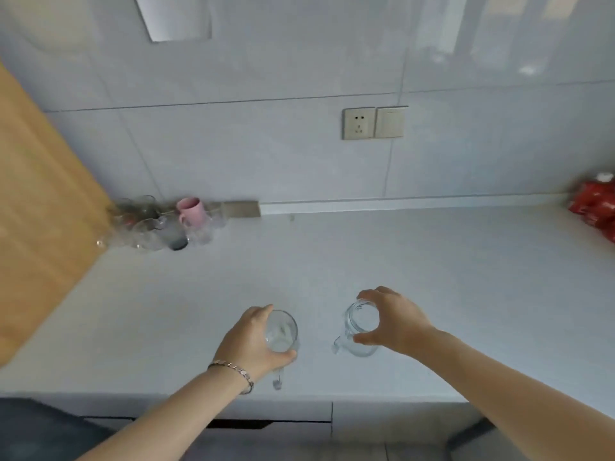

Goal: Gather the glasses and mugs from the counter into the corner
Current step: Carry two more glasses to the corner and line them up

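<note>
Two bare hands low over a pale table (432, 261), near its front edge. Left hand (253, 341) wrapped around a clear glass (282, 331) from its 9 o'clock side, fingers (263, 311) curled over the far rim and thumb closing under the near rim, gripping the glass. A bracelet (233, 371) around the left wrist. Right hand (392, 322) clamped on a clear glass mug (361, 327) from its 3 o'clock side, fingers arched over the rim at 12 o'clock, thumb pressing at 6 o'clock; mug handle jutting toward 8 o'clock. Glass and mug side by side, apart, not touching. Cannot tell whether either rests on the table or hangs just above it.

Far off at 10 o'clock, in the corner where the table meets a wooden panel (43, 211) and the tiled wall: a huddle of clear glasses (143, 227), blurred, with a pink mug (190, 211) upright at the back and a dark-based tumbler (176, 239) in front. On the wall at 12 o'clock, a socket (358, 123) beside a switch (390, 122). At 3 o'clock, on the table's edge of view, a red packet (595, 207).
</note>
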`<action>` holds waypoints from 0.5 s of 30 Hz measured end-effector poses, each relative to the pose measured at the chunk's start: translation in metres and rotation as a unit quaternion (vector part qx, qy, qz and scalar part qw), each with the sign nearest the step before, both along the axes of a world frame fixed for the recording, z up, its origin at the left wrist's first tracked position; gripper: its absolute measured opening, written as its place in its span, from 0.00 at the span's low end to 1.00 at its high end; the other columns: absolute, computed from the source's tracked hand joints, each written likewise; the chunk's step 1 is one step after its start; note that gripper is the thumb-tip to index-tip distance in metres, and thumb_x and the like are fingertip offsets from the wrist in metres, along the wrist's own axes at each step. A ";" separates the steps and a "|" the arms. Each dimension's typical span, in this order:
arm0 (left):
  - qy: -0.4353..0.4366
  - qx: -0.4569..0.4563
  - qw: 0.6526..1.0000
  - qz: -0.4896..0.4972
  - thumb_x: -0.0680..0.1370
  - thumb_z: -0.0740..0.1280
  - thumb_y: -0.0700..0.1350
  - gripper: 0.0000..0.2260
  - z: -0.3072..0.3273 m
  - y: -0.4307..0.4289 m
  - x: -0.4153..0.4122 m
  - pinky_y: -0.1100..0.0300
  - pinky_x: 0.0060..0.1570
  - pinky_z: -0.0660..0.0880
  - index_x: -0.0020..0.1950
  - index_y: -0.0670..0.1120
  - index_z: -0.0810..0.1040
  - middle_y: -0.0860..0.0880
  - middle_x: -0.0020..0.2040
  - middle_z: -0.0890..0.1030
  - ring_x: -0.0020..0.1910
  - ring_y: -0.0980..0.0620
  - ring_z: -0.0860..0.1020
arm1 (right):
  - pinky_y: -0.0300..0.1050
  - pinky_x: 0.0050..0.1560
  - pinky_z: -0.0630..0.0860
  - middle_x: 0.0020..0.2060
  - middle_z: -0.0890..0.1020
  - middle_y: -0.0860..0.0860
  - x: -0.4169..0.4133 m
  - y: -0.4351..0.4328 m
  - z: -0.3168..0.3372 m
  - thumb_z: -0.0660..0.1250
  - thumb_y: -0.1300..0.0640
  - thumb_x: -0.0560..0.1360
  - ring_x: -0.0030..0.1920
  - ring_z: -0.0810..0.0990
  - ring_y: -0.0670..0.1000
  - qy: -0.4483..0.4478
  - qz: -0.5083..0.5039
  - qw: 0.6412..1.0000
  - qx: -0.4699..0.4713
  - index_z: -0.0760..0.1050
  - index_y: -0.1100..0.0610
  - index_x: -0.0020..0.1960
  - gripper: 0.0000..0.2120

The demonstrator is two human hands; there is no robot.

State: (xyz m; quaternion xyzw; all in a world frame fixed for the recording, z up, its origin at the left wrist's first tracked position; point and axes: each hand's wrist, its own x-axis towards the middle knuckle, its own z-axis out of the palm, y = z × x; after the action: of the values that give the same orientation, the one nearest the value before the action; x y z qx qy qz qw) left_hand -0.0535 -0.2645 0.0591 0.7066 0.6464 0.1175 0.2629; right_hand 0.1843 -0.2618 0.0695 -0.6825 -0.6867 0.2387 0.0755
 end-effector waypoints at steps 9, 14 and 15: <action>0.083 -0.043 0.991 0.093 0.65 0.72 0.55 0.28 0.000 0.078 -0.205 0.57 0.55 0.76 0.61 0.47 0.69 0.50 0.61 0.72 0.56 0.49 0.76 | 0.42 0.55 0.72 0.57 0.76 0.46 -0.191 0.116 -0.004 0.74 0.46 0.65 0.60 0.75 0.49 -0.006 0.109 0.993 -0.036 0.70 0.48 0.66 0.31; 0.073 -0.061 0.981 0.172 0.63 0.71 0.58 0.33 -0.014 0.130 -0.272 0.58 0.55 0.75 0.66 0.49 0.68 0.52 0.65 0.71 0.58 0.50 0.76 | 0.41 0.53 0.72 0.58 0.75 0.46 -0.258 0.187 -0.011 0.74 0.47 0.65 0.59 0.76 0.49 -0.011 0.163 0.986 -0.026 0.69 0.48 0.67 0.32; 0.065 -0.063 0.977 0.194 0.62 0.71 0.59 0.34 -0.018 0.140 -0.285 0.58 0.54 0.76 0.65 0.50 0.69 0.52 0.65 0.71 0.57 0.50 0.77 | 0.41 0.54 0.72 0.58 0.75 0.46 -0.271 0.202 -0.013 0.74 0.47 0.65 0.59 0.76 0.49 -0.013 0.178 0.984 -0.024 0.69 0.48 0.67 0.32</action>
State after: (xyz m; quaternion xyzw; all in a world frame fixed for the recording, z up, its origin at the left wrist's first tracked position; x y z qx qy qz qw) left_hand -0.3384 -0.1250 0.0411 0.5555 0.7932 0.0792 0.2367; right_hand -0.0869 -0.0599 0.0567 -0.5537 -0.7924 0.2560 0.0061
